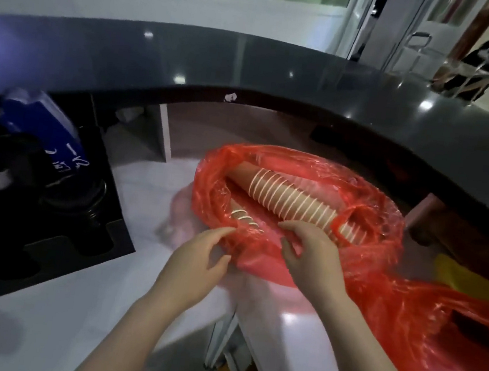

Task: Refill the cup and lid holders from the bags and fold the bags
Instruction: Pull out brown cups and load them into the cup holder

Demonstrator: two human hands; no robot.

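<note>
Your left hand (197, 259) pinches the near rim of the red bag (259, 258), fingers and thumb curled on the plastic. Your right hand (308, 255) rests on the same rim just beside it, fingers bent into the film; whether they clamp it cannot be told. The bag lies open on the white worktop (132, 288), toward its far edge under the dark raised counter (251, 69). Inside it a long stack of brown paper cups (284, 199) lies on its side, with a second, shorter stack (244, 216) near your left fingertips. A second red bag (434, 332) sprawls at the worktop's right edge. A black holder (45, 241) sits at the left edge.
</note>
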